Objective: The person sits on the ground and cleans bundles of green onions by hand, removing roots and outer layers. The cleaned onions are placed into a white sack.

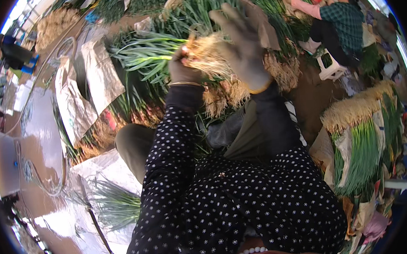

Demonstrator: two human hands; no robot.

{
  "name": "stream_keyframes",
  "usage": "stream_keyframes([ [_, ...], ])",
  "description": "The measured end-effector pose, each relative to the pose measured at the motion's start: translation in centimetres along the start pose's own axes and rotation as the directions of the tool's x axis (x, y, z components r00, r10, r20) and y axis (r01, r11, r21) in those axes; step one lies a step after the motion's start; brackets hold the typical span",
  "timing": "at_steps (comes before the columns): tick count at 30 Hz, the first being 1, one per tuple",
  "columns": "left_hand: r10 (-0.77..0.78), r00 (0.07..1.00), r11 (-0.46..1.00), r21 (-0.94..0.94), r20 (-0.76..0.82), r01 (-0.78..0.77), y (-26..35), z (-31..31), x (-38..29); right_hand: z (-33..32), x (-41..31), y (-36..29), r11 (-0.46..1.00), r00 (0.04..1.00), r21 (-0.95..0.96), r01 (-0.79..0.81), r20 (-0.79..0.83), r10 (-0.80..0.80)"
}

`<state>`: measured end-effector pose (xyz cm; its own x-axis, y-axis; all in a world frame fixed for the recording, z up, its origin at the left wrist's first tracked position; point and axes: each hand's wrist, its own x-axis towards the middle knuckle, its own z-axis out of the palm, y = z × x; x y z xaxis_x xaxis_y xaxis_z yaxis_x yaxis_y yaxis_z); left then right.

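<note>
In the head view my gloved left hand grips a bunch of green onions near the root end. Its leaves point left and its pale, stringy roots point right. My gloved right hand, slightly blurred, is raised beside the roots with its fingers spread; whether the palm touches them I cannot tell. Under and behind both hands lie more green onions, with root clumps just below my wrists.
Large sacks lie at the left over onion rows. A stacked onion bundle stands at the right. A co-worker sits at the upper right near a white plastic stool. A hose crosses the wet floor at the left.
</note>
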<state>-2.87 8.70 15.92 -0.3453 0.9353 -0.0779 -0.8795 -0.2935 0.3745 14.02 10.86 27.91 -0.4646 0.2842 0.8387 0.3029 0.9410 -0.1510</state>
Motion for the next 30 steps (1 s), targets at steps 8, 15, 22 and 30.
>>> stream_keyframes([
  [8, -0.236, 0.934, 0.868, -0.375, 0.267, 0.326, -5.6, -3.1, -5.5, 7.2, -10.5, -1.8, 0.982, 0.951, 0.020, -0.189, 0.254, 0.178],
  [15, -0.217, 0.957, 0.935, -0.240, 0.195, 0.260, -5.6, -2.6, -8.2, 3.8, -9.9, -4.9, 0.985, 0.864, 0.083, -0.150, 0.495, 0.090],
  [22, -0.033, 0.986, 0.998, 0.062, 0.164, 0.023, -4.8, -4.5, -8.1, 3.6, -0.5, -6.2, 0.952, 0.751, 0.047, 0.301, 0.603, -0.267],
  [30, 0.244, 0.935, 0.912, 0.267, 0.259, -0.312, -1.9, -5.1, -10.4, 10.0, 2.5, -11.1, 0.804, 0.566, 0.114, 0.583, 0.654, -0.503],
])
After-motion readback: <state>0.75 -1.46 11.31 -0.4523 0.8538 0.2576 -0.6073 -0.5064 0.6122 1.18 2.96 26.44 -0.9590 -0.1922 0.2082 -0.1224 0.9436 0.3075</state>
